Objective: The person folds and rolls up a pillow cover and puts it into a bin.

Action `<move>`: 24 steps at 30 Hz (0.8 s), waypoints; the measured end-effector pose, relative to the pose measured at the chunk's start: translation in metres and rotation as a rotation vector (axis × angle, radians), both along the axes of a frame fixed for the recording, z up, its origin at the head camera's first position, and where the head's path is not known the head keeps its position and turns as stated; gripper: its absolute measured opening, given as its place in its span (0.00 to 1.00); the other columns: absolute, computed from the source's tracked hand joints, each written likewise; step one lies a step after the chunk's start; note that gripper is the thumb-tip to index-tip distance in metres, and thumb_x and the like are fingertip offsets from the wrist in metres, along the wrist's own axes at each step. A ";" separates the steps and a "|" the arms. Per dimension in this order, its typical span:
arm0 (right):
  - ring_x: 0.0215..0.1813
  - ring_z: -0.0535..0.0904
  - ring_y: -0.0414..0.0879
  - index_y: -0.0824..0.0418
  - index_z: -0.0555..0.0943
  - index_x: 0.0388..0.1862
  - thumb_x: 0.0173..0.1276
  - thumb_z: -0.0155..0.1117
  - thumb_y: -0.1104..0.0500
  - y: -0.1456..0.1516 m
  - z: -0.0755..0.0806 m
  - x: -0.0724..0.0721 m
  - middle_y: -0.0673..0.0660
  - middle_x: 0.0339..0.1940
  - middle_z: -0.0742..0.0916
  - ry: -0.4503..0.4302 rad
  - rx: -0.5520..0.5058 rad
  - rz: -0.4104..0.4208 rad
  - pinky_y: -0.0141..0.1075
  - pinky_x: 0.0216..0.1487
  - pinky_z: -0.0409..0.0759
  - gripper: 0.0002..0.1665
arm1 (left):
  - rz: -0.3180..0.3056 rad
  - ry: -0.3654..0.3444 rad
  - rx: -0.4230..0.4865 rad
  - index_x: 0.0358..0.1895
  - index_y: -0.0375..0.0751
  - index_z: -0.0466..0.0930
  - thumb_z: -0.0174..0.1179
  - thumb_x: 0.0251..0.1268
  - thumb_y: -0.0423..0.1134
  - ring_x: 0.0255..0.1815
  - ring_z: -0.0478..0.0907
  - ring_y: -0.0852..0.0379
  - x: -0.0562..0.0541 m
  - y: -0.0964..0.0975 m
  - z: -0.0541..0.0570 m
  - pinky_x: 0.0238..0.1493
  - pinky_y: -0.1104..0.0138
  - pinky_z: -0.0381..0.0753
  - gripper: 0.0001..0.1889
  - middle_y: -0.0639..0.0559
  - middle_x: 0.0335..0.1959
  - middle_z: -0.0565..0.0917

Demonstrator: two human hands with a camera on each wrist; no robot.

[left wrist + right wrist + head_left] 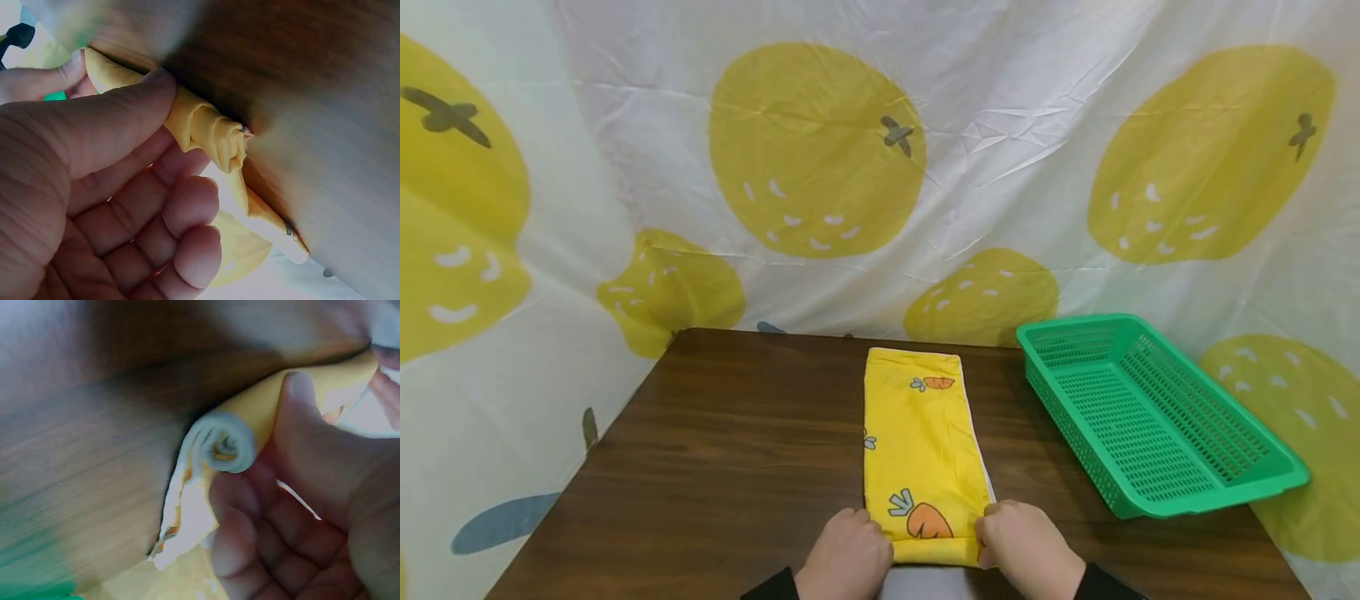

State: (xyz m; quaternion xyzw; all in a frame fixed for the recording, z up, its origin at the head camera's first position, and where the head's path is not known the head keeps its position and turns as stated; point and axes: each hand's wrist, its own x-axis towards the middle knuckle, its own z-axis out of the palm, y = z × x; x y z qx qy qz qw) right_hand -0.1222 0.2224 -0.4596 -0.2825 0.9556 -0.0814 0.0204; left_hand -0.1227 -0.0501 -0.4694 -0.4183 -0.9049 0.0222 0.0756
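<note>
A long strip of folded yellow cloth printed with carrots lies on the brown table, its near end turned into a roll. My left hand pinches the roll's left end, the thumb on the near side. At the right end, my right hand grips the same roll between thumb and fingers. Seen from the right wrist, the cloth shows a spiral of layers with pale edges. In the left wrist view the cloth has bunched, uneven layers at its end.
To the right stands a green plastic basket with slotted sides and nothing in it. The dark wooden table extends left of the cloth. Behind it hangs a white curtain with large yellow fruit prints.
</note>
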 end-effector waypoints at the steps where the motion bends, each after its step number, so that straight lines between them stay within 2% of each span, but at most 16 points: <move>1: 0.24 0.65 0.33 0.50 0.80 0.19 0.47 0.85 0.59 -0.001 0.000 0.003 0.41 0.19 0.76 0.002 0.014 0.008 0.32 0.27 0.68 0.17 | 0.002 -0.008 0.003 0.16 0.51 0.83 0.75 0.53 0.40 0.22 0.66 0.64 0.000 -0.001 0.000 0.28 0.70 0.58 0.13 0.60 0.18 0.80; 4: 0.23 0.66 0.33 0.51 0.82 0.20 0.50 0.85 0.56 -0.001 -0.001 0.009 0.43 0.19 0.77 0.025 0.055 0.031 0.32 0.26 0.69 0.15 | 0.016 -0.034 0.012 0.16 0.51 0.83 0.75 0.53 0.40 0.22 0.66 0.64 -0.002 -0.002 -0.001 0.28 0.70 0.59 0.12 0.60 0.18 0.79; 7: 0.23 0.69 0.35 0.51 0.82 0.20 0.54 0.82 0.59 -0.002 -0.003 0.012 0.44 0.20 0.78 0.129 0.134 0.106 0.32 0.25 0.70 0.13 | 0.027 -0.055 0.034 0.18 0.50 0.84 0.75 0.55 0.40 0.22 0.66 0.64 -0.003 -0.003 -0.002 0.27 0.70 0.60 0.12 0.60 0.18 0.79; 9: 0.23 0.72 0.36 0.51 0.82 0.20 0.56 0.79 0.61 -0.002 -0.004 0.013 0.46 0.20 0.79 0.209 0.177 0.149 0.32 0.25 0.71 0.13 | 0.038 -0.085 0.042 0.22 0.50 0.85 0.77 0.59 0.43 0.23 0.67 0.64 -0.004 -0.002 -0.001 0.28 0.70 0.61 0.12 0.60 0.19 0.80; 12: 0.23 0.75 0.39 0.53 0.82 0.20 0.57 0.77 0.65 -0.004 -0.006 0.013 0.48 0.21 0.81 0.267 0.234 0.173 0.34 0.24 0.73 0.13 | 0.057 -0.127 0.049 0.27 0.50 0.85 0.78 0.61 0.50 0.24 0.69 0.65 -0.005 -0.001 0.000 0.29 0.70 0.64 0.13 0.60 0.20 0.80; 14: 0.24 0.76 0.40 0.55 0.82 0.21 0.58 0.76 0.66 -0.005 -0.006 0.014 0.49 0.22 0.81 0.281 0.262 0.172 0.35 0.25 0.75 0.12 | 0.064 -0.129 0.050 0.28 0.50 0.85 0.77 0.61 0.51 0.24 0.70 0.65 -0.005 -0.001 0.000 0.29 0.69 0.65 0.13 0.60 0.20 0.81; 19: 0.24 0.78 0.41 0.56 0.79 0.26 0.59 0.75 0.67 -0.006 -0.008 0.015 0.50 0.21 0.82 0.292 0.266 0.145 0.35 0.25 0.76 0.12 | 0.070 -0.083 0.036 0.26 0.48 0.88 0.74 0.61 0.42 0.23 0.68 0.63 -0.003 0.000 -0.002 0.27 0.69 0.63 0.08 0.58 0.20 0.80; 24: 0.23 0.78 0.41 0.56 0.79 0.25 0.58 0.75 0.68 -0.008 -0.011 0.015 0.51 0.20 0.82 0.234 0.235 0.104 0.35 0.24 0.75 0.12 | 0.051 -0.017 0.011 0.26 0.48 0.88 0.72 0.60 0.40 0.27 0.69 0.63 -0.001 -0.001 -0.007 0.29 0.70 0.64 0.06 0.58 0.25 0.80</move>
